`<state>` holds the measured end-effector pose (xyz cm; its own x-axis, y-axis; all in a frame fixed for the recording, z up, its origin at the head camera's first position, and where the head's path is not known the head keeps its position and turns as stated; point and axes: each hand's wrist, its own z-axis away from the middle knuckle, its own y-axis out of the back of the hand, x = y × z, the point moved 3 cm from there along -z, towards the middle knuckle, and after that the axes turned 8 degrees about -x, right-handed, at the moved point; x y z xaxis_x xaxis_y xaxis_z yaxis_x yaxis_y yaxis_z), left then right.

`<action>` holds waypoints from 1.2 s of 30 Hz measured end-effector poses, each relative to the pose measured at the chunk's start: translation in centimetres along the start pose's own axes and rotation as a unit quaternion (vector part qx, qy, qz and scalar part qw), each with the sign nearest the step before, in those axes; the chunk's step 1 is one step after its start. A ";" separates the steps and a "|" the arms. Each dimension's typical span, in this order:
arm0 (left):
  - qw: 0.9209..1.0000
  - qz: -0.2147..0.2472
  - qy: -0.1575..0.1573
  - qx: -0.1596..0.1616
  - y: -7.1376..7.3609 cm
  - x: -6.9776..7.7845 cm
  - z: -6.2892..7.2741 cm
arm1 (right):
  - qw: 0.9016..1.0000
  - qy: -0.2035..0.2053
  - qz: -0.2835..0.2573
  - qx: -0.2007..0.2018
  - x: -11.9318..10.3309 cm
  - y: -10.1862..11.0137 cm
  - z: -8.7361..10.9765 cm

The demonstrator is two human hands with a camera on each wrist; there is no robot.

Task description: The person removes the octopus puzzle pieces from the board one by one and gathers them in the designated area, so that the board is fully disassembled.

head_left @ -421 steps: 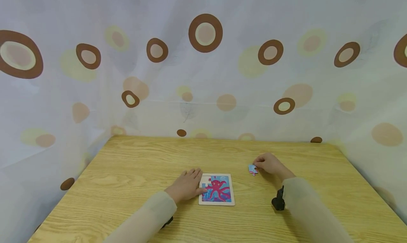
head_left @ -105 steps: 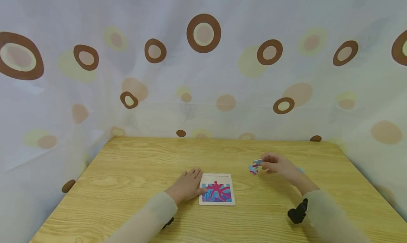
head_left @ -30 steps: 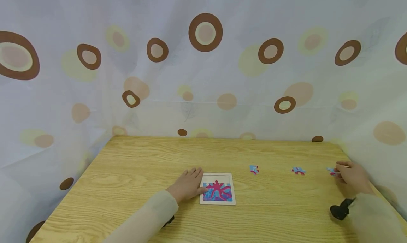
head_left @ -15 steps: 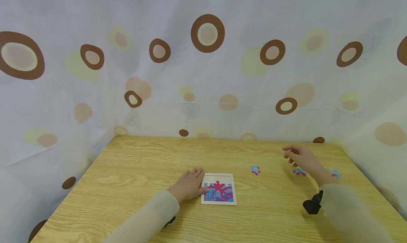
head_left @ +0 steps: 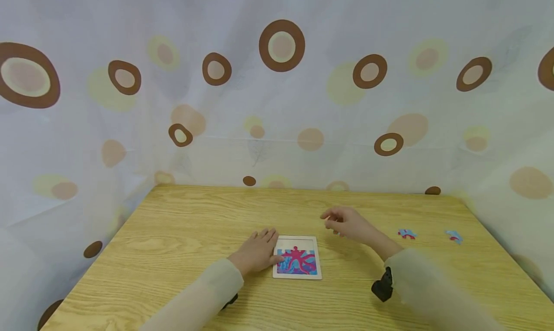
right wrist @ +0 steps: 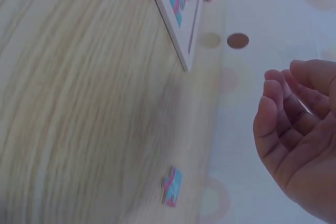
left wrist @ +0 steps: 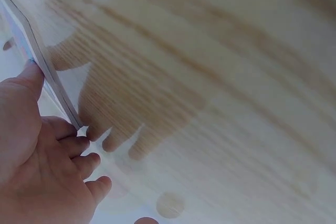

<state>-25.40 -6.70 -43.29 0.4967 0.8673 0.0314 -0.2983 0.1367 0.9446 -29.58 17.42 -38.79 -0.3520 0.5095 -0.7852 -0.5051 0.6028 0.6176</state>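
Observation:
A square octopus jigsaw puzzle in a pale wooden frame (head_left: pixel 319 263) lies on the table. Its lower part shows pink and blue pieces; along the top is bare tray. My left hand (head_left: pixel 255 254) rests flat at the frame's left side, fingers straight, thumb (left wrist: pixel 32 77) over the edge. My right hand (head_left: pixel 352 225) hovers to the right of the frame, fingers loosely bent and holding nothing. Beneath it a jigsaw piece (right wrist: pixel 172 186) lies on the wood, mostly hidden by the hand in the head view.
Farther right on the wooden table (head_left: pixel 207 210) lie two loose jigsaw pieces, a nearer one (head_left: pixel 407 234) and one by the right edge (head_left: pixel 454 236). A spotted curtain (head_left: pixel 277 105) stands behind the table and along both sides.
Over these frames the puzzle's top pieces came out and were laid in a row to the right. Lately my right hand let go of the rightmost piece and moved left. My left hand stayed put.

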 end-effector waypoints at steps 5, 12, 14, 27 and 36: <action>1.000 -0.006 -0.002 0.002 0.0 0.0 -0.1 | 0.999 0.024 0.010 -0.041 -1.4 -2.9 -1.5; 1.000 0.002 -0.017 0.010 0.0 0.0 0.1 | 0.996 0.042 0.030 -0.079 -2.2 -5.9 -2.7; 1.000 0.001 -0.022 0.009 0.0 -0.1 0.2 | 0.994 0.045 0.047 -0.082 -2.3 -6.5 -2.9; 0.999 0.003 -0.048 -0.005 0.4 -0.1 1.0 | 0.990 0.054 0.096 -0.090 -2.3 -8.6 -3.3; 0.999 -0.007 -0.044 -0.008 0.4 -0.2 1.0 | 0.976 0.061 0.187 -0.088 -2.6 -9.3 -3.3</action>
<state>-24.81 -7.24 -42.58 0.5710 0.8196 0.0470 -0.3029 0.1570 0.9400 -26.58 8.43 -42.67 -0.6246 0.5900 -0.5116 -0.4463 0.2679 0.8538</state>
